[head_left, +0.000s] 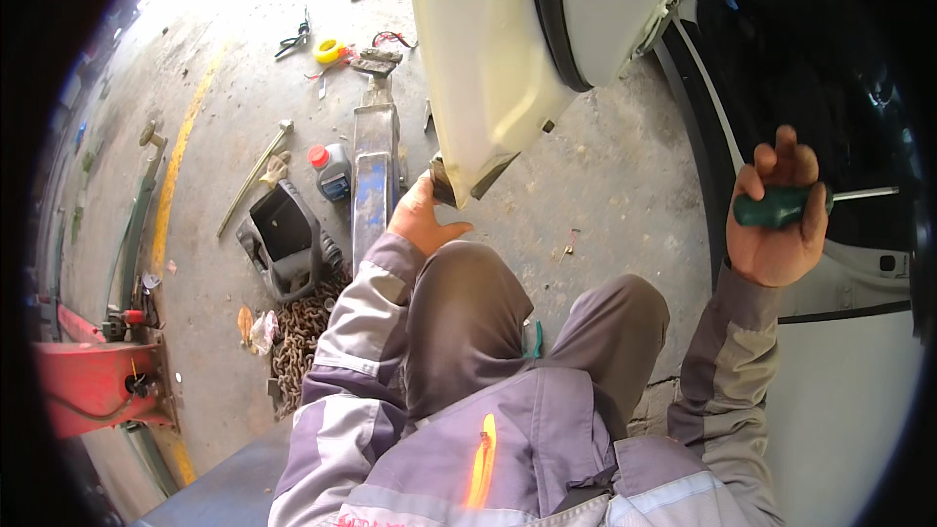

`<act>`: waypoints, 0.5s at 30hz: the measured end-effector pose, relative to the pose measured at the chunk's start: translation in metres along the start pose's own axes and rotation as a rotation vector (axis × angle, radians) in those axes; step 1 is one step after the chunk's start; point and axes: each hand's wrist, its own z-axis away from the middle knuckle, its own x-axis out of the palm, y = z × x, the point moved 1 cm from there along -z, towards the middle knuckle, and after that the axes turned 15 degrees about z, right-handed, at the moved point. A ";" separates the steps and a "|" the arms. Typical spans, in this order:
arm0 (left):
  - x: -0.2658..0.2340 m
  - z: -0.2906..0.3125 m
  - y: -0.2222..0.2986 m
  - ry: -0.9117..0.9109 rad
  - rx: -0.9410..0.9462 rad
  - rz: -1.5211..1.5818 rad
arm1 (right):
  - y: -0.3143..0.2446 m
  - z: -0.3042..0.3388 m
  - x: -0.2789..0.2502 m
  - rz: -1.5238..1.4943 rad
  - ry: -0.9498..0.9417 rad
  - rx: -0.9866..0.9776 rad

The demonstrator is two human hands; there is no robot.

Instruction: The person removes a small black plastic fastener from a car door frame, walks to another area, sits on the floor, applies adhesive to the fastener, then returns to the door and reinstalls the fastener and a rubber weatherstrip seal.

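Observation:
A white car door [493,68] stands ajar in front of me, its lower corner pointing down toward my knees. My left hand [422,220] is at that corner, against a dark piece [444,182] on the door's edge. Its thumb is stretched away from the door, and the other fingers are partly hidden. On the right, my right hand [776,234] is raised palm up beside the car's doorway. A screwdriver with a green handle [781,207] lies across it, gripped by the curled fingers, with its metal shaft pointing right.
Left of the door stands a blue-grey metal beam [374,176]. Near it are a dark bottle with a red cap [332,173], a black plastic housing [283,244], a heap of rusty chain [298,332] and a metal rod [256,179]. A red machine part [98,385] sits far left.

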 end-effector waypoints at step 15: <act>0.024 -0.005 0.010 0.400 0.116 -0.211 | 0.032 0.103 -0.027 0.092 0.396 0.291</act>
